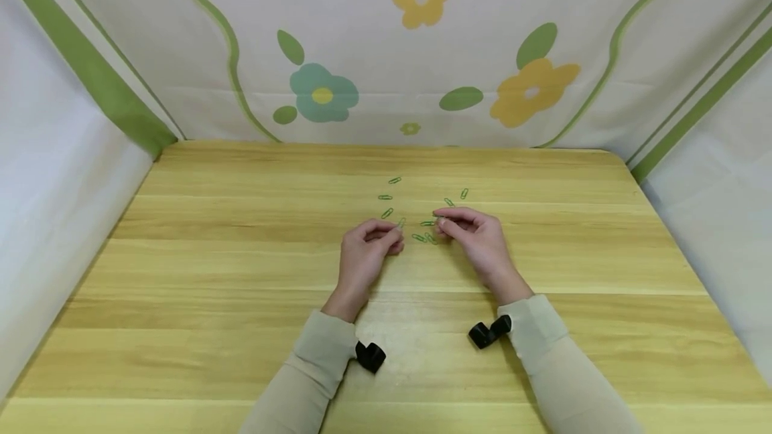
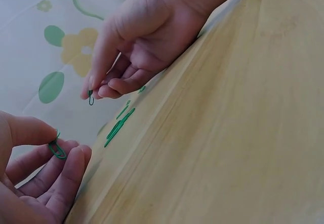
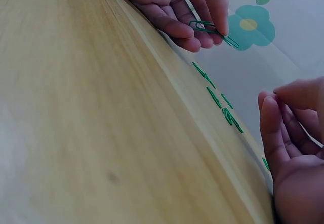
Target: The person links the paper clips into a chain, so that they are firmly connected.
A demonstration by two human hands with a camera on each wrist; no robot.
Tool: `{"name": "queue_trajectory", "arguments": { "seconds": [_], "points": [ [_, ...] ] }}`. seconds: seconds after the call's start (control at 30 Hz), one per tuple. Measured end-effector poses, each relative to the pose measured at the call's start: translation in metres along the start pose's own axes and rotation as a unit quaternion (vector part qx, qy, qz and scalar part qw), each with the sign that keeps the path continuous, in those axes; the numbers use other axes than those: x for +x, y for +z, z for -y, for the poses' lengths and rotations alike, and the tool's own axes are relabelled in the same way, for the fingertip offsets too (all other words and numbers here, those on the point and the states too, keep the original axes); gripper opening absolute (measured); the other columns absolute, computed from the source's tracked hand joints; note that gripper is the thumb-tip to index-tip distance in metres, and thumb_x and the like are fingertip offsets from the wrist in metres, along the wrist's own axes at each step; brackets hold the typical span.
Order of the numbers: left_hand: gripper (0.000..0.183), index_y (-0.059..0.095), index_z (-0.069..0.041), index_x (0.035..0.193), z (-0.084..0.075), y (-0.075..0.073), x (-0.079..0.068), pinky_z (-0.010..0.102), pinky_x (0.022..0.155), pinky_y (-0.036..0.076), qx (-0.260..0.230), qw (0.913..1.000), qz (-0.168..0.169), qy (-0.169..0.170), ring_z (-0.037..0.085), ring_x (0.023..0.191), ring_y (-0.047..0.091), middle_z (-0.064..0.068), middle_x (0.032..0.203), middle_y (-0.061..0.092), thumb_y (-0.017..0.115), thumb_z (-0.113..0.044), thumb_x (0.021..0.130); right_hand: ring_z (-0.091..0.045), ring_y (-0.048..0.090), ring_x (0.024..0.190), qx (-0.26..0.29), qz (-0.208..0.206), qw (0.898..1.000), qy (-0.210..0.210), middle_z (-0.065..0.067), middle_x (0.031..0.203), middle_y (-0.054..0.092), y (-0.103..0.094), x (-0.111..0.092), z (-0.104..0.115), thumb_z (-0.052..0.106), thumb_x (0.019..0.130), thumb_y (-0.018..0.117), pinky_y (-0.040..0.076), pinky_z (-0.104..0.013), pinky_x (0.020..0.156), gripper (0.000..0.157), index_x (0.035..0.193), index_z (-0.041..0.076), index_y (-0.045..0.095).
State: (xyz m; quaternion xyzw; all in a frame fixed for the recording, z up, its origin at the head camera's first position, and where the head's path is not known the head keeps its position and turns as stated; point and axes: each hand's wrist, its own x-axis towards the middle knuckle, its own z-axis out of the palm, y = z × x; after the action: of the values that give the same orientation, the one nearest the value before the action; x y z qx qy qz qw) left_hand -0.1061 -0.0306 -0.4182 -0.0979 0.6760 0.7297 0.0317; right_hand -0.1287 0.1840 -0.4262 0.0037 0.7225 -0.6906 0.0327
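Sleeves [image 1: 318, 353] of pale beige cloth lie nearest, on the near side of a close pair of green paper clips [image 1: 419, 238] on the wood-grain tabletop [image 1: 241, 273]; a black wrist camera [image 1: 370, 357] sits at each cuff. Left of that pair, the left hand [image 1: 362, 256] pinches at least one green paper clip [image 2: 58, 150] between thumb and fingers; whether a second is joined to it I cannot tell. Right of the pair, the right hand [image 1: 481, 243] pinches another clip [image 2: 91, 101] between thumb and index fingertip. One loose clip [image 1: 427, 223] lies just beyond the pair, three clips [image 1: 385, 197] farther beyond to its left, two clips [image 1: 464, 193] to its right. Well beyond the pair hangs a white cloth backdrop [image 1: 374, 65], a teal flower [image 1: 338, 89] printed leftward, a yellow-orange flower [image 1: 551, 86] rightward.
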Motion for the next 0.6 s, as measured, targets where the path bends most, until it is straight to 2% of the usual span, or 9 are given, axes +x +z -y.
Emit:
{"name": "queue_trajectory", "arguments": {
  "seconds": [0.1,0.37,0.47,0.6],
  "points": [
    [0.014,0.079,0.002,0.108,0.0003,-0.0010,0.0004,0.029,0.077,0.067,-0.008,0.9999,0.006,0.002,0.018,0.079,0.079,0.021,0.099,0.080,0.076,-0.009,0.101,-0.013,0.079,0.092,0.013,-0.001,1.000,0.000,-0.011,0.105,0.082,-0.0002,0.0000,0.0003,0.010,0.102,0.075,0.064,-0.025,0.085,0.026,0.125,-0.003,0.076],
    [0.018,0.076,0.004,0.113,-0.0026,-0.0043,0.0002,0.026,0.073,0.065,-0.019,0.9995,0.023,0.003,0.014,0.077,0.076,0.020,0.101,0.079,0.072,-0.012,0.104,-0.010,0.074,0.095,0.019,-0.021,0.999,-0.017,0.007,0.110,0.078,0.0035,-0.0006,0.0008,0.011,0.103,0.074,0.061,-0.021,0.086,0.028,0.127,-0.004,0.074],
    [0.018,0.076,0.003,0.113,-0.0027,-0.0042,-0.0006,0.026,0.072,0.064,-0.024,0.9993,0.027,0.005,0.014,0.077,0.076,0.020,0.102,0.080,0.072,-0.012,0.104,-0.010,0.076,0.097,0.034,-0.017,0.999,-0.017,0.004,0.108,0.080,0.0047,-0.0017,0.0017,0.009,0.104,0.072,0.063,-0.023,0.089,0.029,0.129,-0.005,0.073],
    [0.018,0.076,0.004,0.112,-0.0021,-0.0021,-0.0019,0.027,0.071,0.064,-0.028,0.9992,0.028,0.009,0.014,0.075,0.076,0.021,0.101,0.080,0.072,-0.012,0.104,-0.011,0.076,0.095,0.036,-0.019,0.999,-0.019,-0.006,0.111,0.079,0.0065,-0.0029,0.0029,0.008,0.103,0.073,0.063,-0.024,0.089,0.030,0.130,-0.004,0.073]
  ]
}}
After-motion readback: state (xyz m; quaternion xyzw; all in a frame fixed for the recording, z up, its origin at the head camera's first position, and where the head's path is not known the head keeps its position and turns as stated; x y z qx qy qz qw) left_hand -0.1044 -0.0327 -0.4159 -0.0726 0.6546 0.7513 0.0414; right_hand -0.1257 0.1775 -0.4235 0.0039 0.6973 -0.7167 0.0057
